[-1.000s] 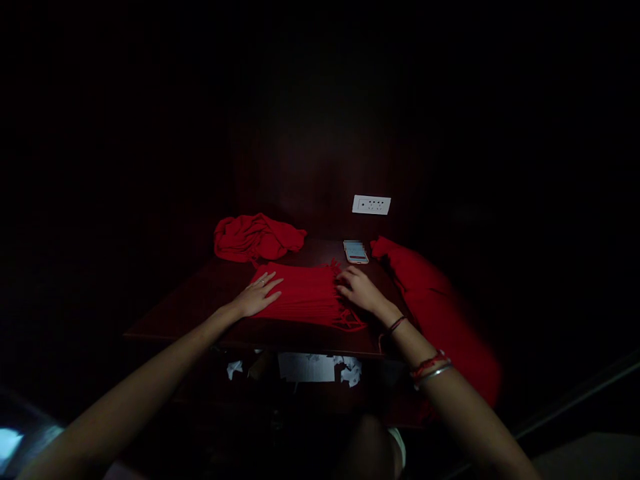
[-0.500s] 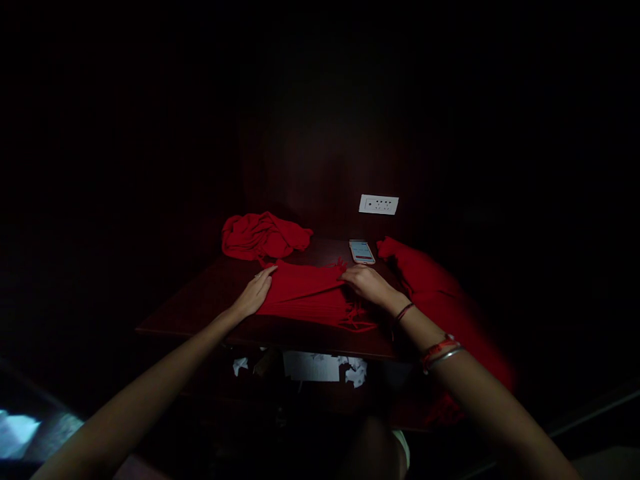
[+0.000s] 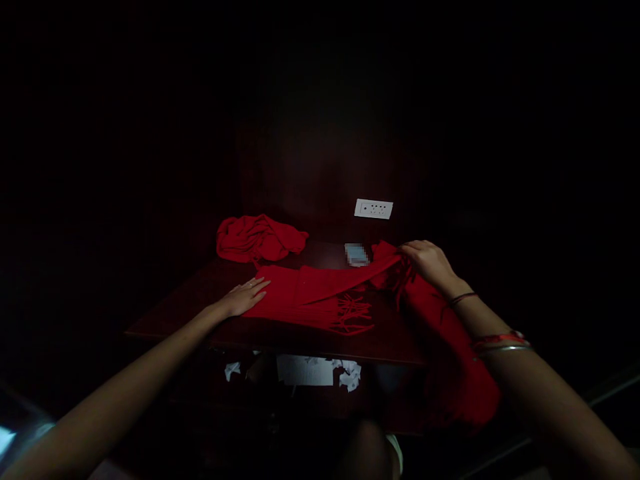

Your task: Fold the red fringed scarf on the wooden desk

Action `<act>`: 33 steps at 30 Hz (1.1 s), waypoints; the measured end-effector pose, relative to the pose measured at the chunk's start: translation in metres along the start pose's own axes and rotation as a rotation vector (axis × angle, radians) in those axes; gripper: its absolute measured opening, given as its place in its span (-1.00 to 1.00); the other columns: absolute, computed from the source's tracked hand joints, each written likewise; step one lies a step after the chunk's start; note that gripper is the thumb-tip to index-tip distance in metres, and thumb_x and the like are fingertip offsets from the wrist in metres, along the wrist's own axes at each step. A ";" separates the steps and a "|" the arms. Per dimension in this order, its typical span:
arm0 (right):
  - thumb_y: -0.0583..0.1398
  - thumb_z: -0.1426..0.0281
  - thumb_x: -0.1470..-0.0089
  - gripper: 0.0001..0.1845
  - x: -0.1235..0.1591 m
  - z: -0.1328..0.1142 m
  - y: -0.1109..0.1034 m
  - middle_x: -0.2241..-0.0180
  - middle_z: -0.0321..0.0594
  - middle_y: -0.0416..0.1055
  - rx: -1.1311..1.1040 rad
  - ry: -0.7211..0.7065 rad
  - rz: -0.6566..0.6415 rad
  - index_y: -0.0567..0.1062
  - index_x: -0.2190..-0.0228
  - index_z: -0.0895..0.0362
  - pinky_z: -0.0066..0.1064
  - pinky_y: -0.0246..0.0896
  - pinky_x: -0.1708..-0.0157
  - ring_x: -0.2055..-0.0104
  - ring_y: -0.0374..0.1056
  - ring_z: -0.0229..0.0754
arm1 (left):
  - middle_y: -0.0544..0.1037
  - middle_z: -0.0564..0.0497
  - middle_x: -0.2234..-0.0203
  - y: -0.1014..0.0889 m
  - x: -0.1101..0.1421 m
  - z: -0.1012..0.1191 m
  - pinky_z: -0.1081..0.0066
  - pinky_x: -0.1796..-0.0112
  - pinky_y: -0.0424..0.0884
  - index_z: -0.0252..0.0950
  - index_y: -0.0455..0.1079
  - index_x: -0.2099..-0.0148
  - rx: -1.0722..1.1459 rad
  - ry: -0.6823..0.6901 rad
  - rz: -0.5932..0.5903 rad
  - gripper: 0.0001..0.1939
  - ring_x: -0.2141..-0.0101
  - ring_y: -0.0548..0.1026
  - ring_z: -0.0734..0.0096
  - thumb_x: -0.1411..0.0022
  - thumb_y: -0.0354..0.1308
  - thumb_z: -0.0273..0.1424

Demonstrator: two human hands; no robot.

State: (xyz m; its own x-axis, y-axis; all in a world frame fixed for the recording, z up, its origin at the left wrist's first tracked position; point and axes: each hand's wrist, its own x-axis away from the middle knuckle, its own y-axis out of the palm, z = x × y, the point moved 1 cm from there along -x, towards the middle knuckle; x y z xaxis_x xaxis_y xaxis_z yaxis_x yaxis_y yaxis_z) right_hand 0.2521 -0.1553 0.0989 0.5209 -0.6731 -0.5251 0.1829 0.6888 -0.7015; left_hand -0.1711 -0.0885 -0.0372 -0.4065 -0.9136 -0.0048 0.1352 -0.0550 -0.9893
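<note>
A folded red scarf (image 3: 285,293) with a tasselled fringe lies on the dark wooden table (image 3: 200,320). My left hand (image 3: 246,297) rests flat on the scarf's left end, fingers spread. At the right, my right hand (image 3: 427,261) grips the fringed end of the upper layer and holds it raised, so that this layer slants up from the table. Beneath it, the lower layer's fringe shows at the right edge. Behind my right hand and forearm, more red cloth (image 3: 435,313) is draped over the table's right side, partly hidden.
A crumpled red cloth (image 3: 260,239) sits at the back left. Near the back wall lies a phone (image 3: 357,255), its screen blurred. A white socket plate (image 3: 373,209) is on the wall. White papers (image 3: 306,371) lie on a shelf under the tabletop. Surroundings are very dark.
My right hand has moved right and up, pulling the scarf's fringed upper layer out and off the lower one. My left hand has slid slightly left and nearer, its fingers now spread.
</note>
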 end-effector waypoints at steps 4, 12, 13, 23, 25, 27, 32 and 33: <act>0.02 0.54 0.02 -0.82 0.022 0.015 -0.006 0.41 -0.15 0.37 0.095 0.027 -0.084 0.41 0.41 0.20 -0.47 -0.01 0.37 0.34 0.20 -0.20 | -0.14 0.04 -0.15 -0.014 0.011 -0.024 -0.05 0.02 -0.14 -0.14 -0.19 -0.19 -0.048 -0.124 -0.129 -0.49 -0.12 -0.19 0.16 -0.20 -0.38 -0.20; -0.01 0.50 0.00 -0.80 0.039 0.004 0.007 0.44 -0.12 0.35 0.042 0.105 -0.156 0.40 0.43 0.18 -0.45 -0.02 0.35 0.30 0.14 -0.17 | 0.10 -0.02 -0.09 -0.032 0.045 -0.114 -0.07 0.05 -0.13 -0.21 0.19 -0.04 -0.126 -0.440 0.073 -0.54 -0.08 -0.07 -0.05 -0.10 -0.20 -0.25; -0.02 0.50 0.00 -0.79 0.038 0.002 0.010 0.44 -0.12 0.35 0.013 0.121 -0.178 0.41 0.43 0.17 -0.45 -0.01 0.36 0.30 0.14 -0.16 | 0.14 -0.03 -0.07 -0.035 0.045 -0.113 -0.04 0.05 -0.10 -0.23 0.27 0.02 -0.125 -0.459 0.133 -0.55 -0.07 -0.04 -0.06 -0.09 -0.20 -0.22; -0.01 0.52 0.07 -0.74 0.014 0.001 0.030 0.45 -0.21 0.43 -0.494 0.510 -0.357 0.43 0.37 0.16 -0.53 0.12 0.44 0.44 0.32 -0.27 | -0.05 -0.07 -0.14 -0.010 -0.010 0.026 0.08 0.03 0.00 -0.18 -0.03 -0.15 -0.045 -0.038 0.151 -0.41 -0.10 -0.07 0.12 -0.12 -0.29 -0.04; -0.03 0.53 0.07 -0.72 0.014 0.009 0.029 0.49 -0.21 0.44 -0.591 0.694 -0.308 0.42 0.34 0.19 -0.53 0.15 0.48 0.49 0.33 -0.28 | -0.05 -0.08 -0.13 -0.001 -0.013 0.023 0.08 0.01 -0.04 -0.20 -0.09 -0.17 0.004 -0.037 0.107 -0.39 -0.10 -0.07 0.16 -0.13 -0.33 -0.04; -0.02 0.52 0.09 -0.73 0.013 0.019 0.025 0.45 -0.19 0.44 -0.625 0.783 -0.193 0.41 0.34 0.20 -0.52 0.17 0.45 0.45 0.34 -0.27 | -0.04 -0.09 -0.13 0.001 -0.012 0.012 0.12 -0.01 -0.07 -0.24 -0.12 -0.18 0.037 -0.030 0.119 -0.39 -0.11 -0.06 0.22 -0.15 -0.37 -0.06; -0.01 0.53 0.09 -0.74 -0.002 0.048 0.006 0.26 -0.12 0.38 -0.498 0.680 0.160 0.41 0.35 0.21 -0.41 0.11 0.19 0.20 0.27 -0.19 | -0.03 -0.08 -0.13 -0.010 -0.003 -0.007 0.01 0.01 -0.13 -0.20 -0.09 -0.17 0.020 -0.071 0.159 -0.41 -0.11 -0.07 0.19 -0.15 -0.37 -0.08; -0.02 0.53 0.08 -0.74 -0.004 0.054 0.000 0.25 -0.09 0.37 -0.446 0.654 0.218 0.41 0.34 0.23 -0.41 0.09 0.16 0.19 0.26 -0.19 | -0.03 -0.08 -0.13 -0.012 -0.001 -0.008 0.00 0.01 -0.12 -0.20 -0.09 -0.17 0.011 -0.081 0.155 -0.42 -0.10 -0.06 0.18 -0.15 -0.36 -0.08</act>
State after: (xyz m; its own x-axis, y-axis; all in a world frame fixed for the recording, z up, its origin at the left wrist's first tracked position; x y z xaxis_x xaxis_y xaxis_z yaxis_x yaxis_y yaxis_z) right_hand 0.2948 -0.1380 0.1266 -0.1099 -0.6525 -0.7498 -0.2866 0.7431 -0.6047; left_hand -0.1792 -0.0837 -0.0267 -0.3055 -0.9411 -0.1452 0.2011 0.0852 -0.9758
